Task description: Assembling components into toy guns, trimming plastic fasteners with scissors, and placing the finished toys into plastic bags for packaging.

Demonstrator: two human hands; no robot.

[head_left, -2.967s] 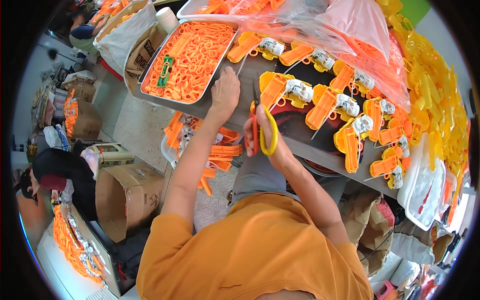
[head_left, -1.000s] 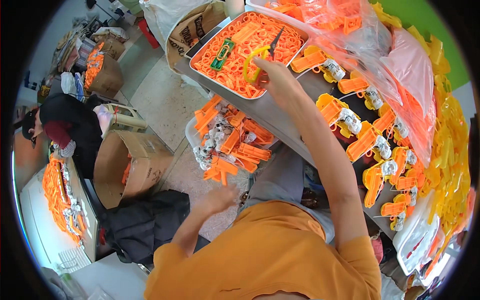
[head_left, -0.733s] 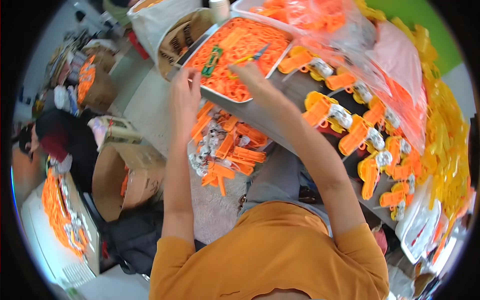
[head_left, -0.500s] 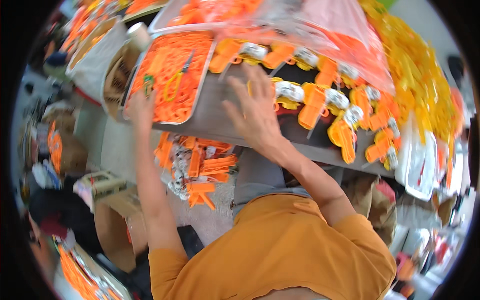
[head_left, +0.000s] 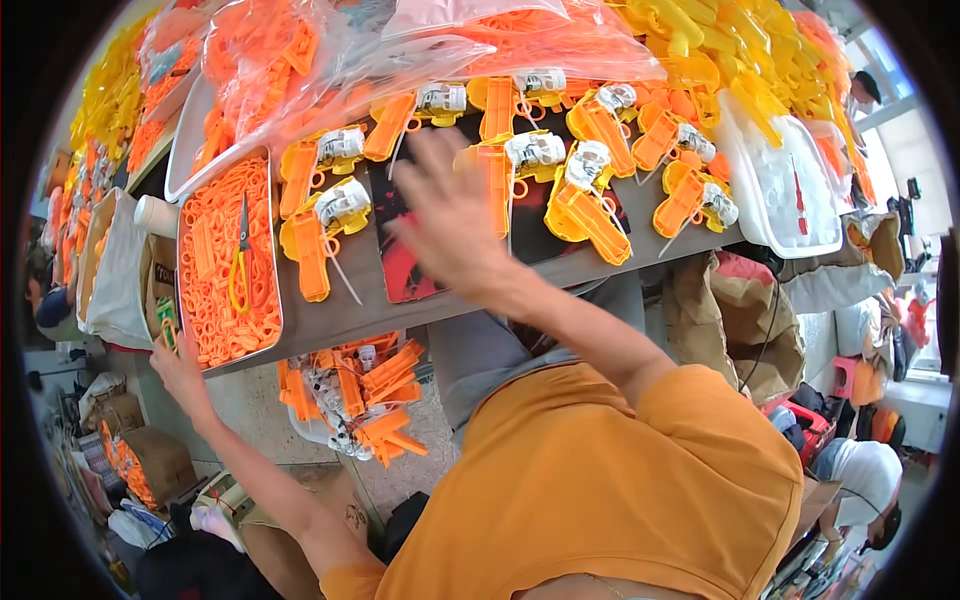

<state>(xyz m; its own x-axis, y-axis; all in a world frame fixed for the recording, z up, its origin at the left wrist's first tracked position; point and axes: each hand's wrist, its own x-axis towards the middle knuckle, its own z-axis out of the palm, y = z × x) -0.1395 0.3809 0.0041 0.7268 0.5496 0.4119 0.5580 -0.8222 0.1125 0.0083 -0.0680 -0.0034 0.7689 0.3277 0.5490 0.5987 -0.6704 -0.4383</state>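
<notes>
My left hand is beside the near left corner of a tray of small orange plastic rings. Its fingers are closed on a small green-and-yellow object whose kind I cannot make out. Scissors with yellow handles lie on the rings. My right hand, blurred by motion, is over a dark-and-red mat with fingers spread and nothing in it. Around it lie several orange-and-yellow toy guns with white mechanisms, some trailing pale strips. One toy gun is partly behind the hand.
Clear bags of orange parts cover the table's back, with yellow parts at far right. A white tray holds a red screwdriver. Orange assemblies hang together below the front edge. Paper bags stand at right.
The view has turned, shifting the table leftward. My left hand has moved from over the ring tray to its outer side. My right hand has moved right, over the mat.
</notes>
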